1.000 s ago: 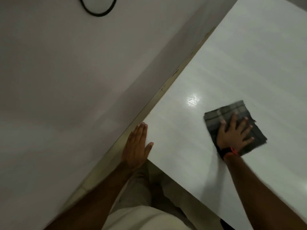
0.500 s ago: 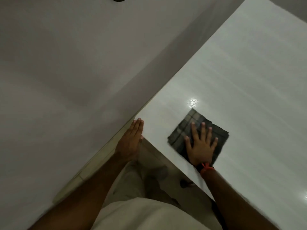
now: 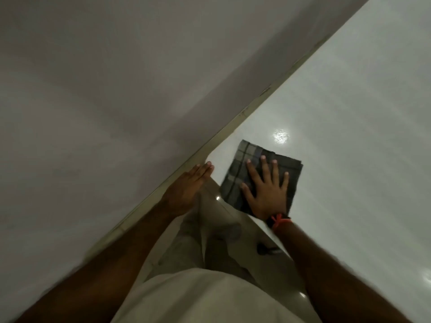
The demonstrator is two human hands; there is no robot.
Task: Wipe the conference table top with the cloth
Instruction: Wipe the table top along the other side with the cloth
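**Cloth (image 3: 233,180) pulled back to near corner of bench (image 3: 349,159)**

Cloth was out mid-surface a second ago and now sits just beside the near corner. Right hand (image 3: 268,194) came back with it; left hand (image 3: 186,190) barely shifted.

Right fingers (image 3: 264,169): straight, spread wide, flat on the cloth. They press and don't pinch. My read is that the spread distributes load so the whole fold drags without bunching. Palm covers the cloth's near edge, right at the bench edge; can't tell if there's overhang. Orange-and-dark wrist band (image 3: 279,221) sits just behind.

Left fingers: straight, pressed together, holding nothing, tips at the bench corner. Probably a brace while leaning in, but actual contact isn't clear.

Cloth: dark grey plaid weave, soft and limp, folded to a rough square. Layers are slightly offset at the far right corner. It lies flat, with only the right hand on top.

Bench: white, glossy and hard, with faint streaky grain. One glare spot (image 3: 281,136) sits just beyond the cloth. Edges are straight and the corner slightly rounded. The surface looks slick, so the cloth should slide easily.

Trim strip (image 3: 224,134): thin and pale, runs between bench and wall (image 3: 93,89). Wall is plain and matte.

Below: light trousers (image 3: 193,241), pale shirt (image 3: 198,299).

Looks like a corner pass underway. Can't judge from here whether the far surface is wiped.
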